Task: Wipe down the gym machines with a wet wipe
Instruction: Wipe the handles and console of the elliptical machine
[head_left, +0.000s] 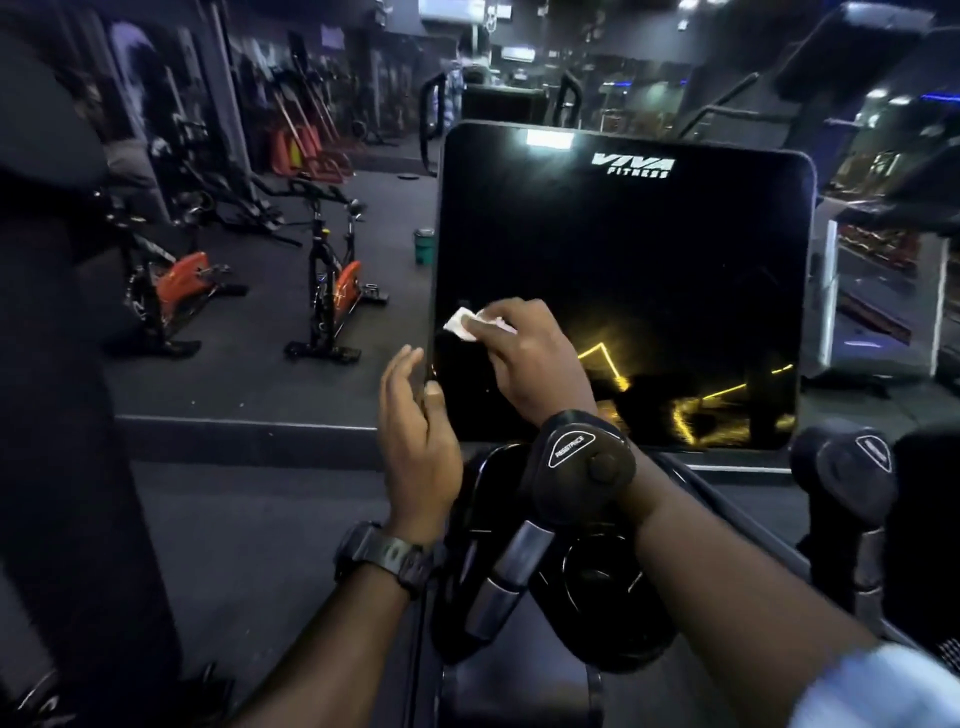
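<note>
The right hand pinches a folded wet wipe, its grip pressing it to the console screen, lower-left corner. Wipe: light, limp, slippery; hold bunched. Left hand steadies the screen edge, fingers relaxed.

One view only, from a wide-angle camera worn on the person's head, looking forward and slightly down along both forearms. The camera sits close to a gym machine's dark glossy screen, which fills the centre and right of the frame and tilts back to face the lens. The left hand and right hand reach in from the bottom edge and meet at the screen's lower left corner, near the frame's middle. The machine's handle knob lies just below them. Beyond, in the upper left, the view runs across the floor to two exercise bikes. Straight lines bow near the edges.
</note>
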